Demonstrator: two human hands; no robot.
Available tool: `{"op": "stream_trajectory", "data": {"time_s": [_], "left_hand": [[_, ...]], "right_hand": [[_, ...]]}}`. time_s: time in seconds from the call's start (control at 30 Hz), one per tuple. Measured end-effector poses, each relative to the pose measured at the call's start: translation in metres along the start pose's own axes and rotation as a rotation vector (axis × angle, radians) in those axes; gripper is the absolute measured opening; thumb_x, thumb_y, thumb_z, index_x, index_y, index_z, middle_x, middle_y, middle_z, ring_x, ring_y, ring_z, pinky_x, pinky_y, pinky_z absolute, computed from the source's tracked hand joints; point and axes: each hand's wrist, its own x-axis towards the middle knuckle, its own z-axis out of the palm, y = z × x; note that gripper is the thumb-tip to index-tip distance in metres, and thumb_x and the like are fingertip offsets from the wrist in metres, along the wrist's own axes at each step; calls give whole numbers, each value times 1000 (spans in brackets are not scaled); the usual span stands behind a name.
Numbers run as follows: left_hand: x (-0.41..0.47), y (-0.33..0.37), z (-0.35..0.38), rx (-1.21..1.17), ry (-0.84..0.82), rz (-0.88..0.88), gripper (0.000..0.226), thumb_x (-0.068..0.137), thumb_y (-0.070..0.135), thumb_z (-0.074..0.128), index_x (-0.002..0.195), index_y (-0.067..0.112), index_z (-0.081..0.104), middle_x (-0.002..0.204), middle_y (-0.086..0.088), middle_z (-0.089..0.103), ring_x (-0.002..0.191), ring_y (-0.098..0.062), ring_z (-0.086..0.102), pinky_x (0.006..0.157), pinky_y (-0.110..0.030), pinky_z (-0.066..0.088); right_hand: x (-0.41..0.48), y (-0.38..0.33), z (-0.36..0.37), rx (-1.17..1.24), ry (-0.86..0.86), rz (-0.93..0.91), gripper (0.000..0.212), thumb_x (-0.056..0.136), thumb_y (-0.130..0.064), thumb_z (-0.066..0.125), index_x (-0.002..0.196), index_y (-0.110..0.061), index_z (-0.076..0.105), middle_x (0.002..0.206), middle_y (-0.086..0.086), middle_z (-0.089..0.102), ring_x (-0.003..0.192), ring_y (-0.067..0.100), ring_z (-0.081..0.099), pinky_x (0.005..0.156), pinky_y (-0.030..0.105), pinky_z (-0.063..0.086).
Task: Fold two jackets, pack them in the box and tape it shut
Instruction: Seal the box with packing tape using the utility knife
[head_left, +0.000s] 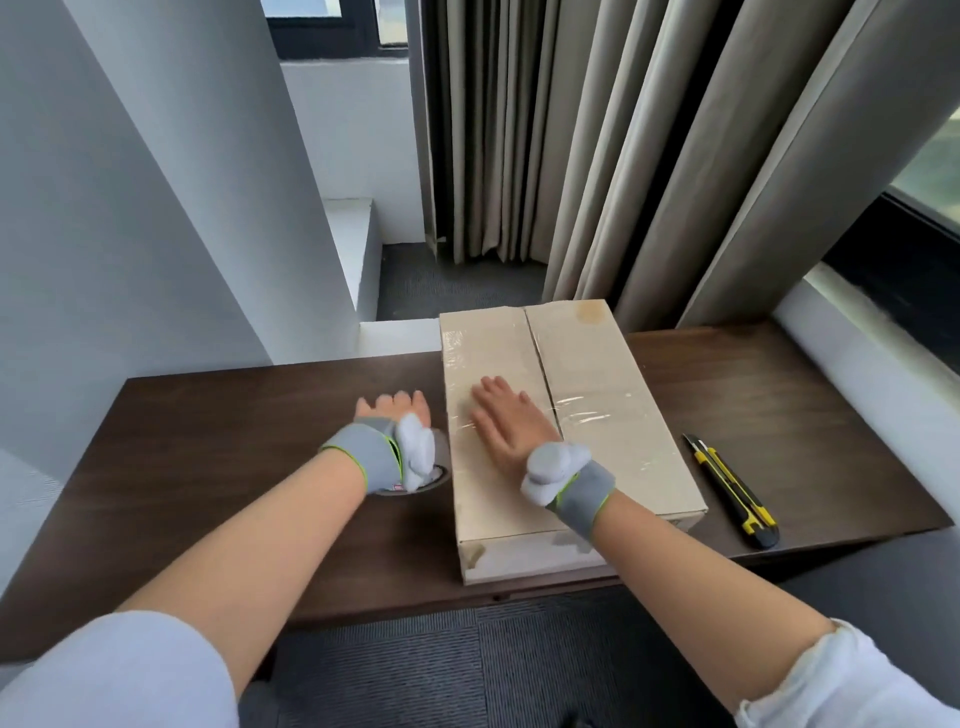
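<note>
On the box (597, 374), right hand (511, 426) lies flat; left hand (395, 408) beside it.

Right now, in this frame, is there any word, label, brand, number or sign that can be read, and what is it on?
No text can be read.
Red tag on the left wrist strap: may carry print, too small and blurred to read.
Box: plain cardboard under clear tape, no printing visible on the faces shown.
Utility knife: yellow and black, no legible marking.
</note>
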Motion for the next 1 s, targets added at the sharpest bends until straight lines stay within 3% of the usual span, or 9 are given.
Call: {"op": "stream_trajectory", "data": {"time_s": [0.07, 0.1, 0.13, 0.17, 0.27, 0.5, 0.73, 0.9, 1.0], "left_hand": [[-1, 2, -37, -37, 7, 44, 54, 63, 19, 64, 115, 13, 52, 121, -13, 49, 109, -35, 48, 86, -32, 39], [-2, 12, -53, -68, 38, 70, 37, 60, 16, 62, 97, 15, 56, 109, -13, 53, 87, -22, 38, 75, -27, 39], [-3, 27, -65, -85, 89, 99, 29, 65, 14, 59, 93, 16, 55, 105, -13, 55, 107, -25, 57, 71, -25, 38], [-2, 46, -71, -132, 146, 143, 28, 73, 12, 57, 100, 18, 55, 109, -11, 56, 93, -32, 53, 73, -26, 40], [-2, 136, -82, -304, 239, 356, 44, 88, 15, 47, 132, 20, 48, 134, -5, 51, 122, -29, 49, 96, -32, 43], [4, 258, -59, -292, 367, 628, 41, 92, 24, 44, 132, 20, 49, 134, -5, 49, 127, -26, 40, 102, -34, 36], [15, 286, -38, -101, 442, 470, 35, 91, 26, 41, 124, 24, 54, 124, 3, 56, 124, -19, 44, 105, -29, 26], [5, 278, -41, -448, 477, 549, 42, 86, 23, 36, 117, 16, 63, 117, -1, 63, 118, -22, 51, 98, -29, 37], [0, 261, -42, -729, 531, 515, 36, 87, 17, 41, 110, 6, 67, 112, -8, 66, 111, -26, 55, 92, -21, 33]], "right_hand": [[-5, 22, -18, 33, 100, 51, 43, 103, -21, 29, 143, -6, 34, 154, 8, 28, 145, 20, 15, 112, 27, 10], [-8, 37, -26, 39, 125, 83, 41, 102, -19, 30, 139, -3, 38, 150, 10, 34, 144, 22, 18, 110, 27, 13], [-11, 52, -32, 61, 142, 126, 39, 102, -17, 31, 137, -3, 41, 147, 10, 38, 144, 23, 19, 109, 27, 15], [-15, 65, -36, 93, 167, 174, 39, 102, -17, 32, 136, -3, 42, 146, 10, 40, 144, 22, 19, 109, 26, 16], [-41, 117, -54, 167, 237, 325, 38, 100, -15, 36, 136, -4, 44, 144, 10, 43, 140, 24, 27, 107, 25, 20], [-104, 235, -34, 120, 145, 786, 32, 94, -24, 44, 123, -12, 51, 127, 9, 55, 119, 32, 49, 94, 36, 44], [-108, 288, -6, 76, -16, 861, 37, 94, -34, 48, 125, -15, 42, 130, 6, 46, 124, 26, 40, 93, 36, 40], [-104, 288, -11, 124, -128, 886, 48, 87, -29, 58, 128, -13, 37, 128, 9, 48, 122, 28, 44, 77, 28, 41], [-96, 265, -30, 179, -132, 897, 37, 88, -34, 52, 121, -19, 46, 114, 4, 59, 109, 26, 55, 73, 24, 32]]}}
